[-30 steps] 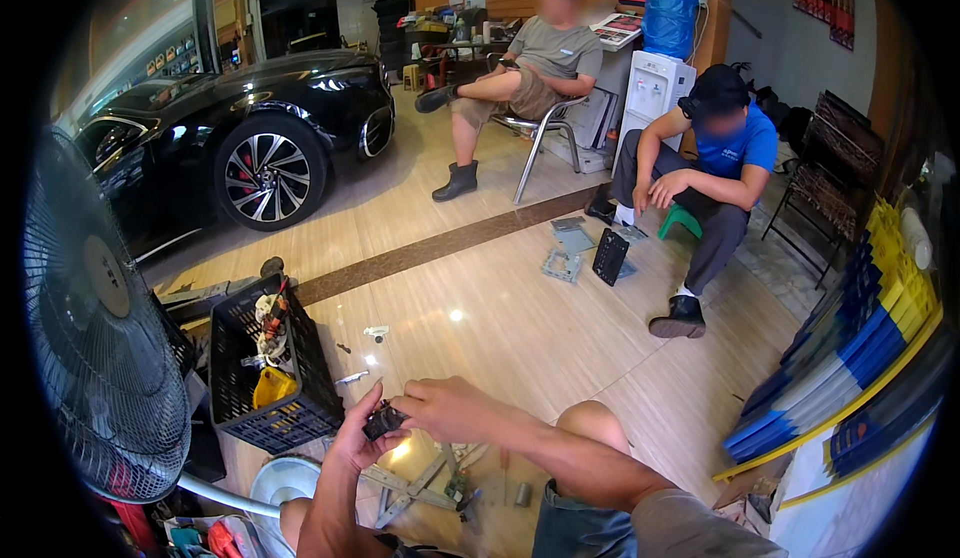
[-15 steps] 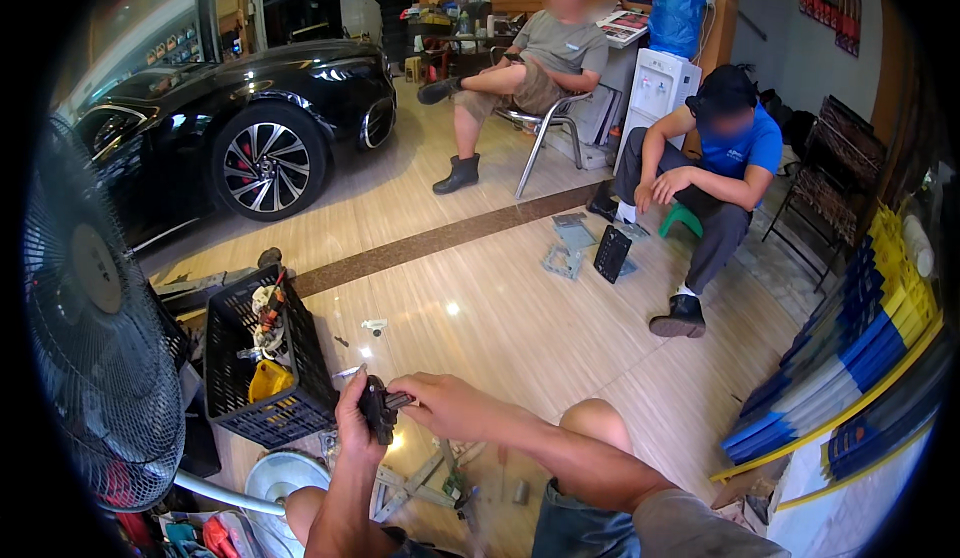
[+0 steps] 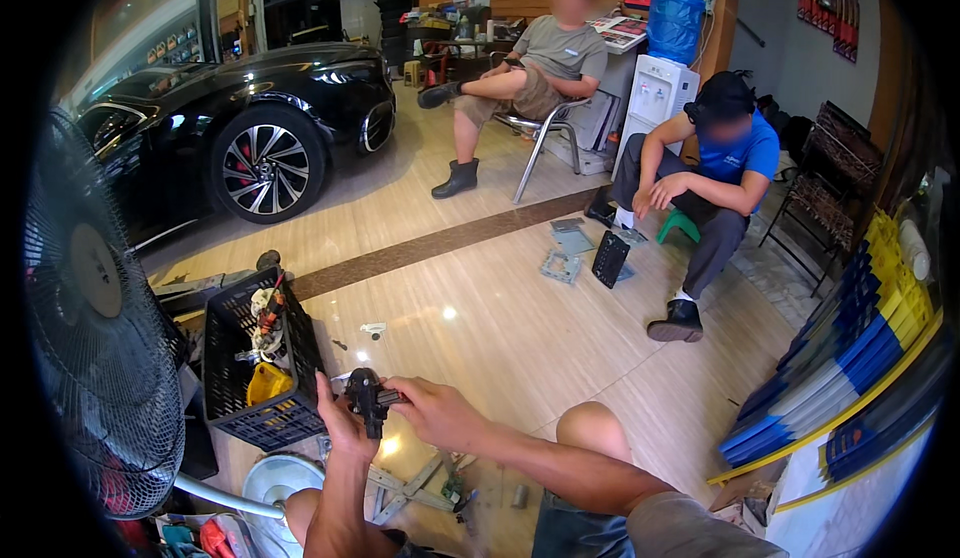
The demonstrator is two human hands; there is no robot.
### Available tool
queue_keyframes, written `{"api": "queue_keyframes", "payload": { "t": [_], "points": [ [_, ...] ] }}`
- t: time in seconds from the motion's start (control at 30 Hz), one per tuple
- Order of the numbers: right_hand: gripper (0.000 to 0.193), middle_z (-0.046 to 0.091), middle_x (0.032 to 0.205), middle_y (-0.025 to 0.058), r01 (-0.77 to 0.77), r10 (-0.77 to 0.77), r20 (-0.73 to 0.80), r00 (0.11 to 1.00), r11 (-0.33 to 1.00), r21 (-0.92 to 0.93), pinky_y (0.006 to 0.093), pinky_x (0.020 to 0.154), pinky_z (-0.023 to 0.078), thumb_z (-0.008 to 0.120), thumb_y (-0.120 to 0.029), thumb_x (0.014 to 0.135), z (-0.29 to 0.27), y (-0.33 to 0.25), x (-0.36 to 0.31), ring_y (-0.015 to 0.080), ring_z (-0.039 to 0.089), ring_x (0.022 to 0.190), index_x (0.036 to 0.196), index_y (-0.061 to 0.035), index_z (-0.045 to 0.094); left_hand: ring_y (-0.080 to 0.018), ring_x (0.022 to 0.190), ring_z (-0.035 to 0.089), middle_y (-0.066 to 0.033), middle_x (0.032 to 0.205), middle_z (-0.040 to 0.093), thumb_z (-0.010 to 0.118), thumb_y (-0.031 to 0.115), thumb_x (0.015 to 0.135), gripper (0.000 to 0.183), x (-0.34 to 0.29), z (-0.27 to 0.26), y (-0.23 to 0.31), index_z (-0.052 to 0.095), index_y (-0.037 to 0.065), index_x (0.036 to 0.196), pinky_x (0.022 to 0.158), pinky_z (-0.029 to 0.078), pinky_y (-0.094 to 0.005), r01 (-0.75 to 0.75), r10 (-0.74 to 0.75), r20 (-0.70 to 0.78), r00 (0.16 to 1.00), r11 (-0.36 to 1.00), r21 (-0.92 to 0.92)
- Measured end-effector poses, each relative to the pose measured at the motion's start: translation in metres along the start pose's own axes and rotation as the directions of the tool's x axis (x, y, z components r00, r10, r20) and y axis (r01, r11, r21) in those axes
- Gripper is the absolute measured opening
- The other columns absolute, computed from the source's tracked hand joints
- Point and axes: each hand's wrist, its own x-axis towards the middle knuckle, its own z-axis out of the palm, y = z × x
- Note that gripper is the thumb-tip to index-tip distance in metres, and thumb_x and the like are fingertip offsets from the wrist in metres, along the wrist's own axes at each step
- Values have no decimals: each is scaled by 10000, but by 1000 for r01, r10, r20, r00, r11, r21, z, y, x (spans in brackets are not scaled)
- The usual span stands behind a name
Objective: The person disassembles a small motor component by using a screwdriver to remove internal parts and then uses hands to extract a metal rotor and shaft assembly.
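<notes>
Cupping left hand [image 3: 347,426], pinching right hand [image 3: 437,413]

1. The dark part [image 3: 369,400], mostly covered by the fingers a second ago, now stands upright with more of its side showing.
2. The left hand [image 3: 347,430] has shifted slightly leftward, one digit now spread away from the part.
3. The right hand [image 3: 428,410] now pinches a greyish piece [image 3: 391,397] (hidden a second ago) beside it.

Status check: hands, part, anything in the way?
Left hand holding black mechanical part. Right hand gripping grey metal piece at the part's right side. Black crate to the left, no obstruction visible between hands.
</notes>
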Motion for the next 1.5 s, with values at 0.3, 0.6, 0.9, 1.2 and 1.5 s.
{"api": "queue_keyframes", "payload": {
  "t": [0.3, 0.6, 0.9, 1.2, 1.5],
  "points": [
    [372, 643, 1077, 176, 159, -159, 7, 987, 983, -92, 402, 741, 564, 638, -5, 837, -11, -5, 3, 367, 665, 910, 1198, -36, 555, -242, 929, 682, -94, 1089, 682, 488, 497, 989, 467, -10, 1, 3, 614, 82, 1163, 828, 567, -402, 124, -112, 229, 967, 992, -38],
    [356, 655, 1067, 133, 344, -345, 33, 938, 916, -205, 381, 722, 570, 606, -2, 800, -17, -13, 3, 306, 685, 895, 1153, -22, 563, -243, 701, 665, -94, 829, 676, 473, 823, 803, 698, -22, 20, 21, 640, 166, 970, 591, 532, -373, 81, -87, 71, 994, 994, 79],
    [238, 678, 890, 148, 215, -221, 14, 975, 931, -295, 381, 675, 551, 604, -152, 878, -3, -26, -8, 308, 685, 781, 1069, -10, 599, -144, 530, 578, -11, 632, 584, 537, 826, 766, 621, -12, 6, 13, 590, 208, 765, 469, 450, -268, 41, -36, -26, 999, 977, 210],
    [513, 614, 616, 177, -385, 391, 220, 894, 920, -73, 444, 608, 506, 540, -472, 973, -6, -10, 2, 348, 639, 626, 778, -16, 671, -104, 531, 538, 52, 633, 554, 504, 761, 838, 543, -6, -3, -7, 575, 226, 773, 456, 378, -246, 104, -83, -111, 990, 974, 203],
    [375, 677, 828, 187, -64, 64, -21, 998, 998, -5, 452, 738, 521, 575, -358, 961, 4, -6, -7, 390, 655, 791, 1116, -18, 604, -94, 590, 538, 66, 709, 564, 495, 798, 822, 569, -1, -14, 3, 590, 237, 826, 487, 358, -229, 62, -28, -163, 986, 976, 209]
  ]
}}
